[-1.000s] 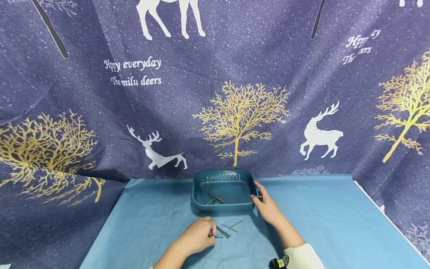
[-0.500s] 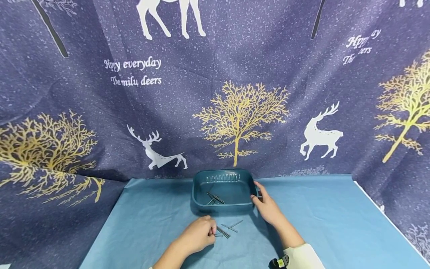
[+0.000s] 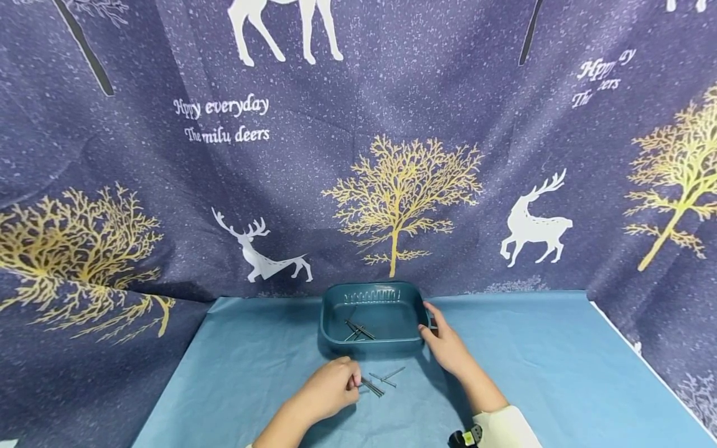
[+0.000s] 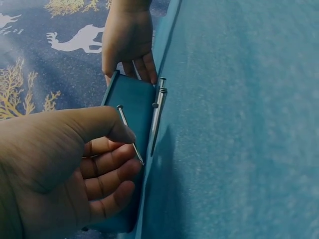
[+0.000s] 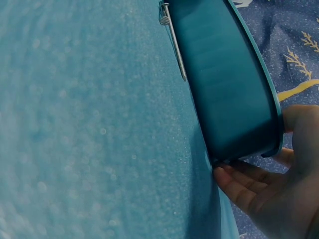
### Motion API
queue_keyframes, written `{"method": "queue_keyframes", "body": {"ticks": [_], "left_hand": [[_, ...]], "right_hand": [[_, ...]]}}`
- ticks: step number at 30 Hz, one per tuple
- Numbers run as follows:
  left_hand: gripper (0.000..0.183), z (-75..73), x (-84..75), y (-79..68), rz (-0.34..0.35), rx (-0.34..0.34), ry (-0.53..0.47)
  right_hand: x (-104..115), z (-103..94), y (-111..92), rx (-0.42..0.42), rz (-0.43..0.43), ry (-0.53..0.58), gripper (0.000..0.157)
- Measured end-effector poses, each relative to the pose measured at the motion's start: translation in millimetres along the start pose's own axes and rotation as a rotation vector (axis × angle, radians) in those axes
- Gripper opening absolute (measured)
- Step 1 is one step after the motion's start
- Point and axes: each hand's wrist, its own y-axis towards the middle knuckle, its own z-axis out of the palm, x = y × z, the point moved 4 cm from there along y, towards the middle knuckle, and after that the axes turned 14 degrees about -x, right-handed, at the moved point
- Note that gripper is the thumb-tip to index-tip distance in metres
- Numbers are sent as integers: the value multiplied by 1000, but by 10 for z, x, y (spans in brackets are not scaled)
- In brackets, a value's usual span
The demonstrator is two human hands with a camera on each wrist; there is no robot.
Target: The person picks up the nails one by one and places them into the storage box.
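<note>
A steel nail (image 4: pixel 123 117) sits pinched between the thumb and fingers of my left hand (image 3: pixel 332 387), just in front of the teal dish (image 3: pixel 370 341). In the left wrist view its head points up and its tip down. Right beside the fingertips lies a small bunch of nails (image 3: pixel 374 388) on the cloth, with a crossed pair (image 3: pixel 386 378) farther right. My right hand (image 3: pixel 446 348) grips the dish's right end, the thumb at the rim and the other fingers lower down the end wall. Several nails (image 3: pixel 358 330) lie inside the dish, left of its middle.
Blue cloth (image 3: pixel 246 373) covers the table. A dark curtain (image 3: pixel 347 186) with deer and gold trees hangs directly behind the dish. A small black device (image 3: pixel 465 437) is by the right sleeve (image 3: pixel 506 428).
The nail lying on the cloth by my left fingertips is now off the cloth in that hand, which has risen slightly. My right hand and the dish have stayed still.
</note>
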Motion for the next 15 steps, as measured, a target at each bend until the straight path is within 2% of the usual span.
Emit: {"method": "queue_keyframes", "body": {"ticks": [15], "left_hand": [[17, -94, -20, 63, 18, -77, -61]], "right_hand": [[8, 1, -1, -6, -2, -3, 61]]}}
